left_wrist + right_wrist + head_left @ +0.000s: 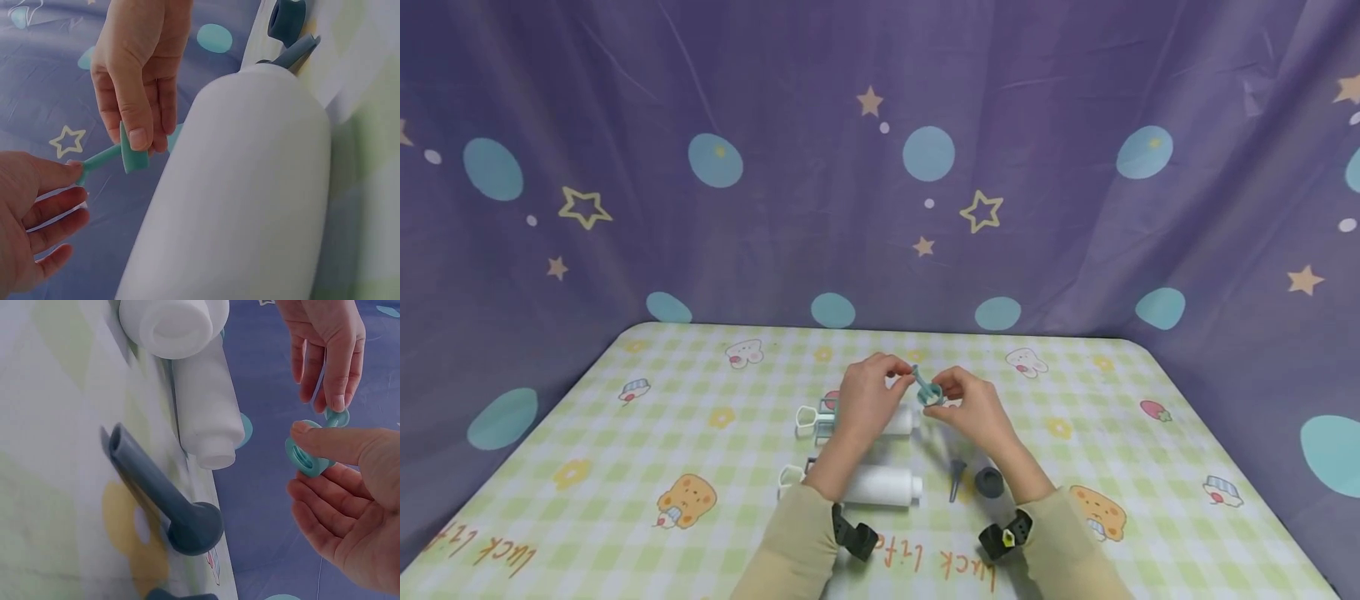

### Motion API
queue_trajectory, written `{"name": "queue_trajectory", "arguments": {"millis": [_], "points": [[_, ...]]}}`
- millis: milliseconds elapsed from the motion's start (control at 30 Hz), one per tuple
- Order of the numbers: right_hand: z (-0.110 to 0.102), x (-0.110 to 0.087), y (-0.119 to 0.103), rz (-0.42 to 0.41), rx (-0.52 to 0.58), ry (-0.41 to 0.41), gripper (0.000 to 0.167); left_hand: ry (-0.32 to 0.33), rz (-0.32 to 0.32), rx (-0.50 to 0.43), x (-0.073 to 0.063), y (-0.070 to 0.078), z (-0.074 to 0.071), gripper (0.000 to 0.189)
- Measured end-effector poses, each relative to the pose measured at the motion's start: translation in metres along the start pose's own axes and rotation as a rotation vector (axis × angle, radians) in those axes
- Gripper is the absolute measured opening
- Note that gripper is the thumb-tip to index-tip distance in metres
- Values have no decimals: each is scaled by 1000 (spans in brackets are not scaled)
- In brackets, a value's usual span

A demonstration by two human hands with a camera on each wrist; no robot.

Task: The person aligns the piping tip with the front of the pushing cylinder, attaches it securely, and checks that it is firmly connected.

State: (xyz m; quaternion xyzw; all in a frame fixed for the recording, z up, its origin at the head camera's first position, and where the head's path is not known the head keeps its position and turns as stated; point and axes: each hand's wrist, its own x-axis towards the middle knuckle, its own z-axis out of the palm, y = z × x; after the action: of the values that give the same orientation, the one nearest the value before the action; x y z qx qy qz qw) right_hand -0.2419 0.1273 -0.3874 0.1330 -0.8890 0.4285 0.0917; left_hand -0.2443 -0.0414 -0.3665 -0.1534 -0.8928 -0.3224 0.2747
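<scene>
My left hand [868, 398] pinches the narrow end of a teal nozzle [102, 156] between thumb and fingertip, its other fingers spread apart in the left wrist view. My right hand [976, 410] grips a teal threaded ring cap [304, 461] between thumb and fingers. The nozzle's wide end sits at the cap, with its tube sticking out toward my left hand. Both hands are raised over the table's middle. Under my left forearm lie two white bottles, the nearer bottle [880, 485] and the farther bottle [209, 400], on their sides.
A dark grey nozzle [957, 481] lies right of the bottles, beside a dark grey ring cap [989, 482]. White loop handles [806, 421] and a teal frame piece [825, 421] are at the bottles' left ends. A checked cloth [647, 450] covers the table, with a purple curtain [805, 233] behind.
</scene>
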Motion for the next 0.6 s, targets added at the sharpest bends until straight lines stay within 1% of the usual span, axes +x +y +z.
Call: {"name": "queue_trajectory", "arguments": {"millis": [167,400,500,600], "points": [[1,0,-1,8,3,0,35,-14,3,7,-1,2,2,7],[0,0,-2,-11,6,15,35,-34,45,18,-4,5,5,8],[0,0,-2,-21,-2,17,35,-51,40,13,-5,6,6,8],[-1,0,-2,-29,-6,17,34,-66,44,32,-6,8,8,8]]}}
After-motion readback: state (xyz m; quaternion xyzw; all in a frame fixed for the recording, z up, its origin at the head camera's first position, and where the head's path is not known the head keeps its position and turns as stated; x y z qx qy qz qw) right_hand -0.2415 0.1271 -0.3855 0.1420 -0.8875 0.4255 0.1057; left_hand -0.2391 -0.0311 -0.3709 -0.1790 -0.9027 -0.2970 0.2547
